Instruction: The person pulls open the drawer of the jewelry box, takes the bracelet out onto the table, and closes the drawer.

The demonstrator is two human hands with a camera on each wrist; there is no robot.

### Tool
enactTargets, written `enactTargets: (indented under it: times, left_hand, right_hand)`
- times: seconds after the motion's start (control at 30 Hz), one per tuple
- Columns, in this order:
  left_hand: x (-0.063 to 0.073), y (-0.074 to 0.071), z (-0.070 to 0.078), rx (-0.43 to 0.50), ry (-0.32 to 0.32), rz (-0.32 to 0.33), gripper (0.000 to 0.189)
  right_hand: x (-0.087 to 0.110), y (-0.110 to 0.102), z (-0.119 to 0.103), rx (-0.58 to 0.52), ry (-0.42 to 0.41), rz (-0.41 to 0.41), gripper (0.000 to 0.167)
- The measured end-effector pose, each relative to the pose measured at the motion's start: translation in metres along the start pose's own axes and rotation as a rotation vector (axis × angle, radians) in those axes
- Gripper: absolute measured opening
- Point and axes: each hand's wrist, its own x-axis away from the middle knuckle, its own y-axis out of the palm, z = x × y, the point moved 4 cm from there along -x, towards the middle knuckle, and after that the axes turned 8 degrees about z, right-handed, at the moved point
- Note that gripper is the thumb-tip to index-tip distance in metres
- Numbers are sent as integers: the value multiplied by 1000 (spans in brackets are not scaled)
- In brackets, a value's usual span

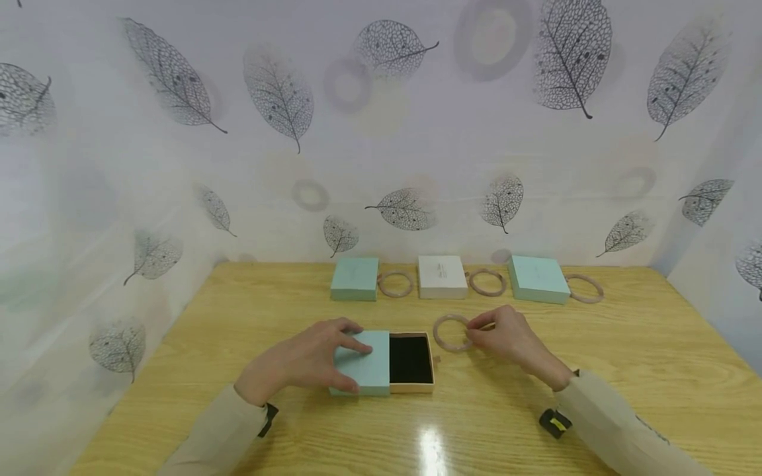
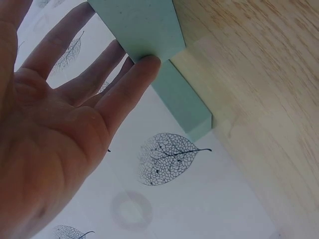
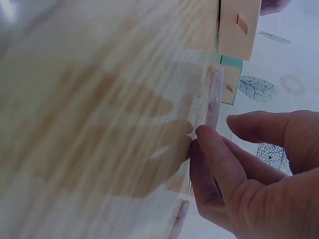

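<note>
A pale green box point(image 1: 375, 354) lies at the middle of the table, its black-lined drawer point(image 1: 411, 360) pulled out to the right. My left hand point(image 1: 315, 357) holds the sleeve, thumb at the front side and a finger on top. In the left wrist view, fingertips touch the green box point(image 2: 139, 30). To the right of the drawer, a pinkish bangle point(image 1: 440, 338) lies flat. My right hand point(image 1: 506, 334) pinches its right side between thumb and finger. The right wrist view shows the bangle point(image 3: 214, 94) edge-on beside the fingertips.
Along the back stand a green box point(image 1: 354, 281), a white box point(image 1: 442, 277) and another green box point(image 1: 538, 281). Each has a bangle on its right: one bangle point(image 1: 395, 294), a second bangle point(image 1: 487, 293) and a third bangle point(image 1: 589, 299). A leaf-patterned cloth point(image 1: 286, 198) hangs behind the table.
</note>
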Motion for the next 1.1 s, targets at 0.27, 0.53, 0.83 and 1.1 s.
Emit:
enactTargets:
  times: [0.27,0.53,0.83,1.1]
  left_hand:
    - [0,1,-1,-2,1,2,58]
    - [-1,1,-2,-1,17,9,59]
    - [0,1,-2,8,-2,1,58]
    - [0,1,-2,-4,17,5,58]
  right_hand:
    - [1,-1,-1,2,-6,8,29]
    - [0,1,2,-17,-16,-1,29]
    - [6,0,-3,-29,-41,50,26]
    - [20,11,-18,-186,-11,-18,24]
